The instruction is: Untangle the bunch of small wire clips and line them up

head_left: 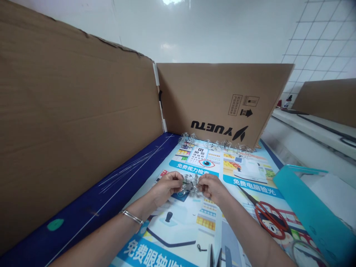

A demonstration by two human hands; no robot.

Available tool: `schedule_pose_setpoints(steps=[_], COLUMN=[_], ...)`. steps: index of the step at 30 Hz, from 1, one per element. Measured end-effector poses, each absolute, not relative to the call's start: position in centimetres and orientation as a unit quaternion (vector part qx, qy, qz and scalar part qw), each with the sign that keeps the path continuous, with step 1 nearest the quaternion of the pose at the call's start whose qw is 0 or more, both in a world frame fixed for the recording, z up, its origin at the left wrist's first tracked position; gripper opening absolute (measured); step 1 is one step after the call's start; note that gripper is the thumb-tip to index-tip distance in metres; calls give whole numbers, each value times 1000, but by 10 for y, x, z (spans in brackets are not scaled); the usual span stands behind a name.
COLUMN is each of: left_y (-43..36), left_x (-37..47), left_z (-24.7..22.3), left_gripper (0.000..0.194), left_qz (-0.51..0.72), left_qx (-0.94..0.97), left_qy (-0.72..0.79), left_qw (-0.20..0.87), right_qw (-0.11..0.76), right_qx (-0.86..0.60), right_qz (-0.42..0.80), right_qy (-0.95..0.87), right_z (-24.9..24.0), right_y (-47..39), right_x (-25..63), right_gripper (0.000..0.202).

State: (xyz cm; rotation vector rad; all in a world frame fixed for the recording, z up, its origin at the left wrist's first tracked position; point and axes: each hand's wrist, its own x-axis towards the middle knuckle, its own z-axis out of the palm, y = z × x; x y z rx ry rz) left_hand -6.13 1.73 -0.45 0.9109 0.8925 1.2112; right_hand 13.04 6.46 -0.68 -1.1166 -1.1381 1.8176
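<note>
My left hand (168, 187) pinches the left side of a small clear, beaded-looking piece (190, 186) with dark bits in it, held just above the printed sheet (180, 207). The right side of the same piece is between the closed fingertips of my right hand (213, 188). Its exact kind is too small to make out. Similar clear pieces (219, 144) lie in a row along the foot of the cardboard panel. Nearer me are a short black scrap (201, 248) and two dark pointed blades (215, 256), cut off by the lower edge.
Cardboard panels (83, 107) stand on the left and at the back. Red-handled scissors (271, 218) lie to the right, beside a turquoise box (314, 211) with white contents. Thin clear strands (130, 167) rest on the blue strip at left. A clear round object (308, 254) sits lower right.
</note>
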Motion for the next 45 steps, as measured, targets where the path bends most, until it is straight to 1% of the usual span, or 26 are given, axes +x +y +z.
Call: schedule_pose_setpoints(steps=[7,13,18,25,28,33,39,45], left_y=[18,17,18,18,19,18,17,20], left_x=[-64,-65,-64,-63,-63,-65,-71,-78], left_z=[-4,0,3,3,4,10,8,3], left_gripper=[15,16,18,18,17,10,12,15], left_qz=[520,520,529,541,566,593,545,507], left_qx=[407,442,449,444,462,549,667,718], left_qy=[383,370,373,379,395,404,417,418], left_qw=[646,630,616,606,557,428,291,230], right_qw=[344,335,348,369,386,425,466,486], right_qx=[-427,-433,-433,-431,-414,-373,-349,-351], right_qz=[706,701,685,660,648,623,566,484], right_qy=[-448,-456,-471,-492,-510,-540,-584,-638], right_z=[-10,-9,-10,-13,-6,6,8,1], right_y=[67,70,70,71,69,63,61,65], right_x=[132,135,135,132,132,132,132,130], right_gripper=[12,18,20,16,13,13,13,9])
